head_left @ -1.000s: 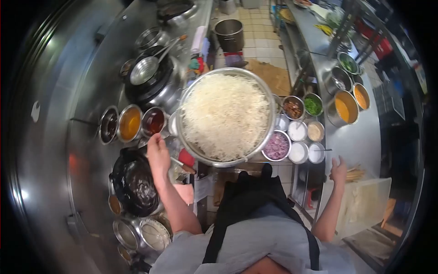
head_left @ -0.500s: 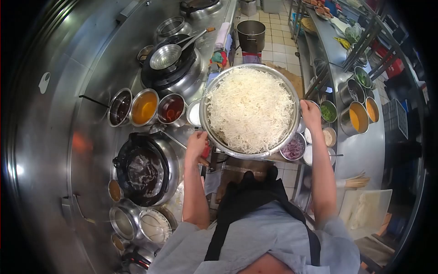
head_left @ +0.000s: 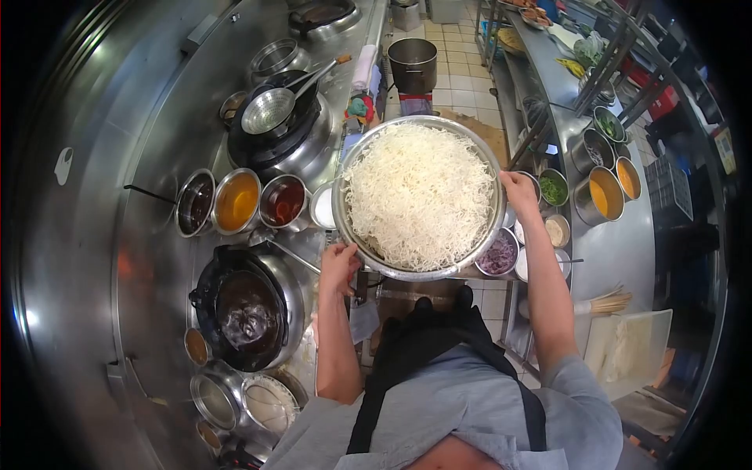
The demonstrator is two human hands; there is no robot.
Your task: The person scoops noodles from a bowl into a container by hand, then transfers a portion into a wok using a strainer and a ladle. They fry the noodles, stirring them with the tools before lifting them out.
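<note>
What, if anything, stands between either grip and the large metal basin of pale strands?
Nothing visible does: the left grip is on the lower-left edge of the large metal basin as pictured, and the right grip on its right edge.

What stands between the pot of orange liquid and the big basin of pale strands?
In the head view, a pot of dark red liquid, then a container of something white nearest the basin.

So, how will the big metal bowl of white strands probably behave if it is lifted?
The metal bowl is probably heavy, being wide and heaped full. Its white strands look loose, so some may spill if it tilts. Being metal, it should hardly flex.
</note>
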